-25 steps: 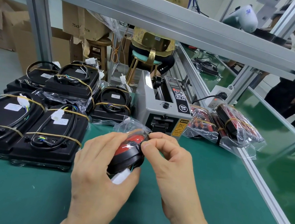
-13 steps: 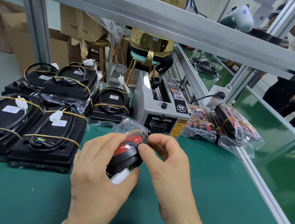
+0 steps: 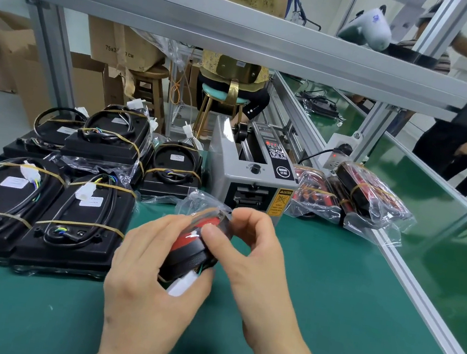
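A red and black round lamp with a white connector at its lower end is held above the green table, partly inside a clear plastic bag. My left hand grips the lamp from the left and below. My right hand pinches the bag's edge at the lamp's top, its thumb pressing on the red face.
Several black lamp units bound with rubber bands lie at the left. A grey tape dispenser stands just behind my hands. Bagged red lamps lie at the right by the aluminium rail. People sit and stand beyond the bench.
My right thumb has slid down onto the lamp's red face and the fingers have curled over the bag edge. My left hand keeps its grip.
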### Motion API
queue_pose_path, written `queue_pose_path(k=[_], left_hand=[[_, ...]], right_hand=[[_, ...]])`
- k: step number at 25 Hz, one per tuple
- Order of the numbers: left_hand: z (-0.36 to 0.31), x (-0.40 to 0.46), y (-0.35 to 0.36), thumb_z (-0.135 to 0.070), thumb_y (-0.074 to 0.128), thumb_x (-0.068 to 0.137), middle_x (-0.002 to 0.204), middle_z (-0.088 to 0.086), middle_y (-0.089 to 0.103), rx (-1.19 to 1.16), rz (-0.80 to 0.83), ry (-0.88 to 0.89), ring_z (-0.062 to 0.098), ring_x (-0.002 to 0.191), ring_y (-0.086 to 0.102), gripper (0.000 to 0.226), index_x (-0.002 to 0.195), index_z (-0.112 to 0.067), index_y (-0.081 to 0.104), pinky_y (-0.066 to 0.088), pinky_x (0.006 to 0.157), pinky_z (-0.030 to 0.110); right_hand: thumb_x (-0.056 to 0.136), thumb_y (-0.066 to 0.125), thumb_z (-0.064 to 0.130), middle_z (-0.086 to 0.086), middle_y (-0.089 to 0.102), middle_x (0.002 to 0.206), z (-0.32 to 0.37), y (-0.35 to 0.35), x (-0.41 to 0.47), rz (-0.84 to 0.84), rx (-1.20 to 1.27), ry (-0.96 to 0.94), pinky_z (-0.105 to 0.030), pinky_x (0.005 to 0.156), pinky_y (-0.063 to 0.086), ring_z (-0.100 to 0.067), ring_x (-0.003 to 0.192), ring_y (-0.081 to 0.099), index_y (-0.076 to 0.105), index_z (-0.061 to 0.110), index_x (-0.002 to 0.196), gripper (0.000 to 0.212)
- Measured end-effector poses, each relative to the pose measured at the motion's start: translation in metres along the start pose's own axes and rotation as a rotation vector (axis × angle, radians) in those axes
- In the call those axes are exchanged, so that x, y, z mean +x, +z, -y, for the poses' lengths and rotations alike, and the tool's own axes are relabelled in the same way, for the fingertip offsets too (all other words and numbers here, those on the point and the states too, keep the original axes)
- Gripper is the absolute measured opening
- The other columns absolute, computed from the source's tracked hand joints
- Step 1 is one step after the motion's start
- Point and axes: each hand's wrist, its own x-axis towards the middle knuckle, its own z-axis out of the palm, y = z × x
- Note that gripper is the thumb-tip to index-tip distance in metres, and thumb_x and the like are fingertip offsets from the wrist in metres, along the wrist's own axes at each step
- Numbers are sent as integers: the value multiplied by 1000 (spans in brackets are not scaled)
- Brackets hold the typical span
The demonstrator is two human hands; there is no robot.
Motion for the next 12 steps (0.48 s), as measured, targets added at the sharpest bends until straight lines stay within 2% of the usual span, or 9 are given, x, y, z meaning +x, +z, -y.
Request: queue_pose_path(k=[3,5,7,8,10,12], left_hand=[[6,1,-7,-33,68,67,111,-1,64,-136,20,-26,20,101,62,48,112,-14,67,46,91,19],[12,3,-10,-31,74,63,108,1,67,-457,49,-182,17,100,64,48,110,-26,68,49,85,17],[21,4,-8,-24,75,57,107,2,71,-813,48,-333,15,98,66,51,108,-30,71,51,87,21],[25,4,-6,-21,74,56,107,3,72,-934,49,-379,16,100,66,52,108,-28,72,51,89,23],[33,1,-1,-15,73,56,112,7,71,-1061,122,-424,20,105,66,55,111,-23,72,51,91,27],[43,-1,-2,-7,74,56,117,9,68,-1068,263,-468,22,112,62,59,114,-21,70,49,95,29]], right_hand=[[44,82,52,26,53,121,-3,-5,-2,97,-150,-66,2,83,34,12,115,47,45,47,121,86],[43,85,52,31,40,136,-3,-26,9,152,-161,-72,5,88,30,17,125,37,30,54,135,107],[51,90,37,30,34,144,1,-48,22,315,-222,-22,0,94,33,18,128,35,22,48,145,117],[55,91,27,24,38,145,2,-55,27,398,-276,-4,-8,98,37,13,127,41,27,43,145,112],[62,89,17,12,60,129,3,-64,34,464,-375,-35,-26,98,47,-2,115,59,51,32,130,80],[61,84,27,15,67,107,3,-68,36,384,-531,-108,-34,93,49,-8,101,63,61,30,113,57]])
